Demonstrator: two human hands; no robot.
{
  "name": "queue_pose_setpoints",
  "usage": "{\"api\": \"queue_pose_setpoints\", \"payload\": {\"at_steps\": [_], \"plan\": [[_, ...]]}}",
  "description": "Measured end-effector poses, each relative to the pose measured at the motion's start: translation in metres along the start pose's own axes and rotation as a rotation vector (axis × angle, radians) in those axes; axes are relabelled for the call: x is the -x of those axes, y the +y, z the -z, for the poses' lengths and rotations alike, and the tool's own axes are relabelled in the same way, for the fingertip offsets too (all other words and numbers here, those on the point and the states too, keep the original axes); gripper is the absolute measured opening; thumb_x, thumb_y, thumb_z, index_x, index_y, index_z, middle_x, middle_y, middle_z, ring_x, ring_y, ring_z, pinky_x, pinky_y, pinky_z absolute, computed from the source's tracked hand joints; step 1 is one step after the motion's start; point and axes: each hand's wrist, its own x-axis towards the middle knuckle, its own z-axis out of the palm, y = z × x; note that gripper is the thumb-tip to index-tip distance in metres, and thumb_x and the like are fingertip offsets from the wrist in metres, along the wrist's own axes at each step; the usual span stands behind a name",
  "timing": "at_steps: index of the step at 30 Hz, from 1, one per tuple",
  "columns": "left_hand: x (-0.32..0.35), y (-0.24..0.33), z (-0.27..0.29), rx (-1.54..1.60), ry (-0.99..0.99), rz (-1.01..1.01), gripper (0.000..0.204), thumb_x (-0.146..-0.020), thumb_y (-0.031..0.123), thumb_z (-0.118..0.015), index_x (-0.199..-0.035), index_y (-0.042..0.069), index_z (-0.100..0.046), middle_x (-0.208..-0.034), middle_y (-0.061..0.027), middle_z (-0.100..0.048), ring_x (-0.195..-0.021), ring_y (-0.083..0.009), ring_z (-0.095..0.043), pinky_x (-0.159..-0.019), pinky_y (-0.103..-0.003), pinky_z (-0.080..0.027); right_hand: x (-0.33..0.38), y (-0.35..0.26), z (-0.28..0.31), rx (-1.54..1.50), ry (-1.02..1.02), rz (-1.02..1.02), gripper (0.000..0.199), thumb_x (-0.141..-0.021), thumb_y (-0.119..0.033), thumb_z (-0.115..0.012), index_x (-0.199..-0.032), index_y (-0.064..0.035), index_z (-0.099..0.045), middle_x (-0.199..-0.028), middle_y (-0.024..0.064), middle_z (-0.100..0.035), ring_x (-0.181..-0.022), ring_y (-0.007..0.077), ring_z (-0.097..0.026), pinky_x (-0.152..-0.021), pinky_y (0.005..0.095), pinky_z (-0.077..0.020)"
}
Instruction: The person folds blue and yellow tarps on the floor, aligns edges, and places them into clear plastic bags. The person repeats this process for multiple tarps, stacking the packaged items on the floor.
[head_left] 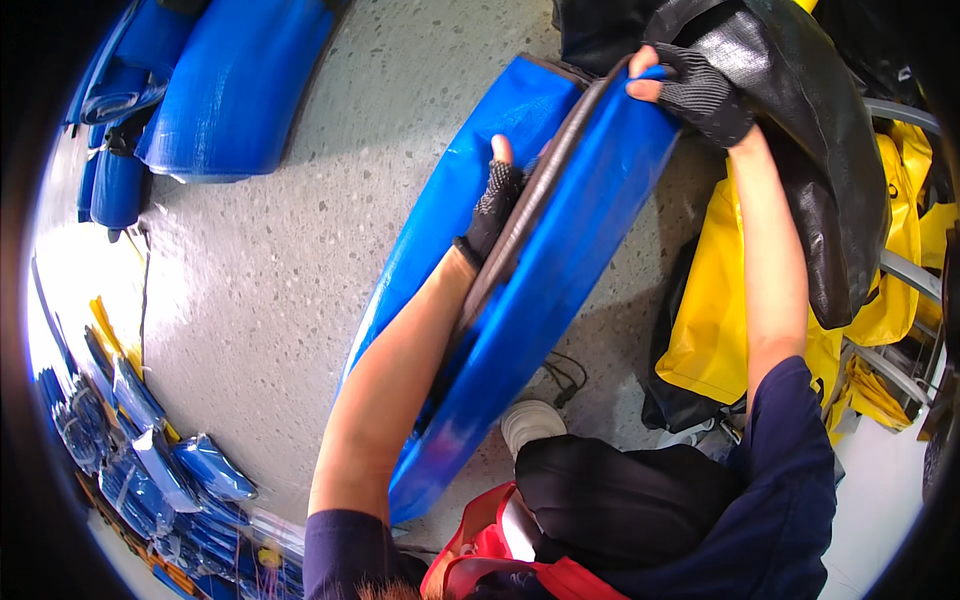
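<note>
Blue waterproof bag point(560, 260) held slantwise over the speckled floor point(280, 260), running from near centre up to far right. Left hand point(497, 205), in a fingerless glove, pushed inside the dark-edged mouth, fingers hidden, grip impossible to tell. Right hand point(695, 90), gloved too, closed on the far top rim. Judged mid-way: mouth spread open, not rolled or shut. Black bag point(800, 150) and yellow bags point(720, 320) piled right; more blue bags point(230, 90) far left.

Left hand: our gloved left hand point(497, 205) presses the long blue bag point(560, 270).
Right hand: our right hand point(695, 90) grips its top, at one o'clock.
Floor: grey floor point(290, 270).
</note>
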Motion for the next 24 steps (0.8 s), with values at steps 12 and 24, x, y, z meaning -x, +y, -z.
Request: {"api": "queue_pose_setpoints", "payload": {"at_steps": [12,24], "plan": [[0.213,-0.022,0.123,-1.381,0.475,0.265,0.06,-0.084,0.045,-0.064,-0.129,0.007,-0.053,-0.12,-0.0212,-0.059,-0.112,-0.0272,-0.057,-0.097,-0.038,-0.042,-0.102,0.069,-0.086,0.289,0.061,0.134,0.043,-0.081,-0.041,-0.066,-0.11,-0.0097,-0.06,-0.104,0.0102,-0.063,-0.098,0.0227,-0.058,-0.088,0.0324,-0.0434],[0.225,-0.144,0.126,-1.487,1.493,-0.689,0.015,-0.084,0.023,-0.062,-0.089,0.009,-0.064,-0.085,-0.0105,-0.064,-0.083,-0.0322,-0.059,-0.076,-0.04,-0.046,-0.086,0.157,0.006,0.172,-0.037,-0.141,0.054,-0.09,-0.04,-0.058,-0.122,0.0031,-0.055,-0.117,0.0146,-0.059,-0.107,0.0239,-0.053,-0.098,0.0364,-0.0382]]}}
